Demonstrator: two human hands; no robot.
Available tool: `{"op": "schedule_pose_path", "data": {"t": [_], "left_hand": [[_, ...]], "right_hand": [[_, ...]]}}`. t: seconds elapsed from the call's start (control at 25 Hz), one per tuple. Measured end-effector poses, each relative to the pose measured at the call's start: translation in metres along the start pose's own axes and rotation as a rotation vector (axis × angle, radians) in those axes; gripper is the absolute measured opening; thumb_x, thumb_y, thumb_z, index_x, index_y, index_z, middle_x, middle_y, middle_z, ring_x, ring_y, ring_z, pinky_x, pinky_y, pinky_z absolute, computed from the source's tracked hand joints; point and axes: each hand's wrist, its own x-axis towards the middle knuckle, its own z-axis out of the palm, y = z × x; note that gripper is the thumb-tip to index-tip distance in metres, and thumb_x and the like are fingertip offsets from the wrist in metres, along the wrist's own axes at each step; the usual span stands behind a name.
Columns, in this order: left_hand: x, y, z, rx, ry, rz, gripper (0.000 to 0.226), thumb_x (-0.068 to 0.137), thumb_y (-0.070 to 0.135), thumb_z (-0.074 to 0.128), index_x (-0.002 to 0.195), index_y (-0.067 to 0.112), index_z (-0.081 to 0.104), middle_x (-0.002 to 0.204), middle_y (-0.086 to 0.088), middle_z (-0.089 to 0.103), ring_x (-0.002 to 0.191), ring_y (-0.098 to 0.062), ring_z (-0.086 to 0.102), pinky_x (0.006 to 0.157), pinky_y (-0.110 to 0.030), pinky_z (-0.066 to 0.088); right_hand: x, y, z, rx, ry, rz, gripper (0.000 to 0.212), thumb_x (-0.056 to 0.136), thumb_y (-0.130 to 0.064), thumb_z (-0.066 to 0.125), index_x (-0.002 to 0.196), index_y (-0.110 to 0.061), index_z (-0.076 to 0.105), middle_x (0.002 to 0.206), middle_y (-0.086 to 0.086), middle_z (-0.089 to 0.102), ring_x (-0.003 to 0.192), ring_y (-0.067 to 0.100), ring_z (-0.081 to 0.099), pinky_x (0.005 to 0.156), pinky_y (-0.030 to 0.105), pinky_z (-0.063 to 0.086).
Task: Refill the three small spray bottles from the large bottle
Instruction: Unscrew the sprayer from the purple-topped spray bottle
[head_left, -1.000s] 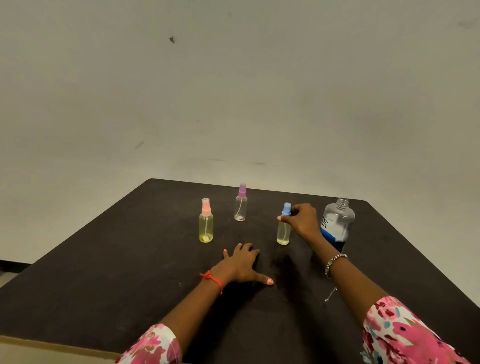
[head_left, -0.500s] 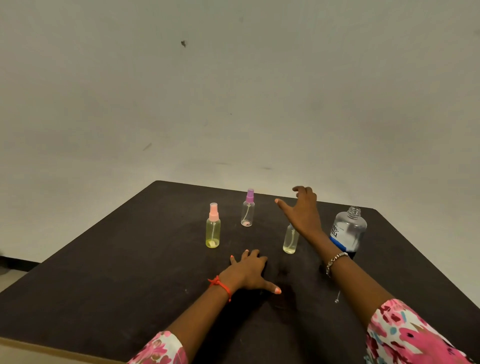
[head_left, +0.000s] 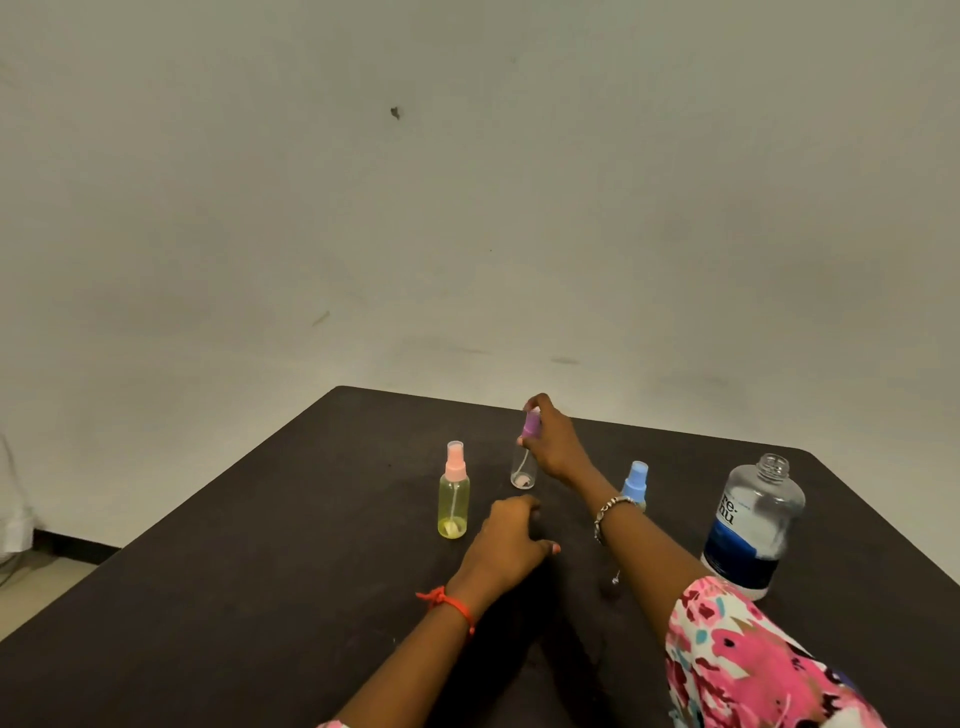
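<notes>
Dull off-white wall, faintly scuffed; small dark mark high up. Dark matte table in front. Black skirting, pale floor lower left. Dim, even light.

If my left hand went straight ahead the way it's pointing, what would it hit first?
Probably the purple-capped bottle, gripped at its cap by the right hand; the left hand points just right of the pink-capped bottle. Depth is unclear.
</notes>
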Motion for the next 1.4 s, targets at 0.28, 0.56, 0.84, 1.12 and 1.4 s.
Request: {"op": "schedule_pose_path", "data": {"t": [0.28,0.56,0.84,1.12,1.4], "left_hand": [[0.002,0.018,-0.002,-0.118,0.218,0.014,0.065,0.075,0.015,0.072,0.131,0.006,0.04,0.133,-0.012,0.046,0.124,-0.024,0.045,0.102,-0.03,0.039],[-0.006,0.049,-0.002,-0.196,0.379,-0.05,0.048,0.077,0.022,0.071,0.117,0.005,0.052,0.123,-0.015,0.053,0.115,-0.024,0.051,0.095,-0.032,0.044],[-0.021,0.07,-0.019,-0.299,0.171,0.027,0.021,0.077,0.017,0.07,0.09,0.002,0.062,0.094,-0.015,0.066,0.085,-0.016,0.06,0.071,-0.02,0.046],[-0.024,0.083,-0.021,-0.283,0.175,0.06,0.022,0.078,0.018,0.07,0.092,0.004,0.061,0.089,-0.009,0.062,0.084,-0.014,0.059,0.068,-0.017,0.044],[-0.025,0.084,-0.025,-0.217,0.201,0.091,0.028,0.075,0.02,0.073,0.093,0.002,0.062,0.084,-0.004,0.059,0.08,-0.014,0.057,0.06,-0.012,0.041]], "right_hand": [[-0.015,-0.013,-0.032,-0.106,-0.047,0.003,0.032,0.075,0.002,0.067,0.105,0.002,0.055,0.113,0.021,0.055,0.093,0.027,0.053,0.074,0.026,0.046],[-0.046,-0.06,-0.085,-0.234,-0.345,-0.128,0.028,0.076,-0.003,0.068,0.103,-0.003,0.061,0.099,0.01,0.06,0.075,0.01,0.055,0.063,0.015,0.045],[-0.069,-0.071,-0.117,-0.205,-0.371,-0.32,0.036,0.069,0.021,0.049,0.092,0.001,0.068,0.083,0.014,0.069,0.07,0.011,0.062,0.063,0.012,0.05],[-0.073,-0.072,-0.135,-0.175,-0.503,-0.272,0.045,0.073,0.01,0.062,0.115,-0.005,0.053,0.115,0.013,0.057,0.103,0.02,0.054,0.085,0.034,0.05],[-0.078,-0.071,-0.136,-0.293,-0.368,-0.202,0.019,0.078,-0.021,0.07,0.087,-0.004,0.067,0.08,0.012,0.067,0.064,0.012,0.057,0.06,0.021,0.045]]}}
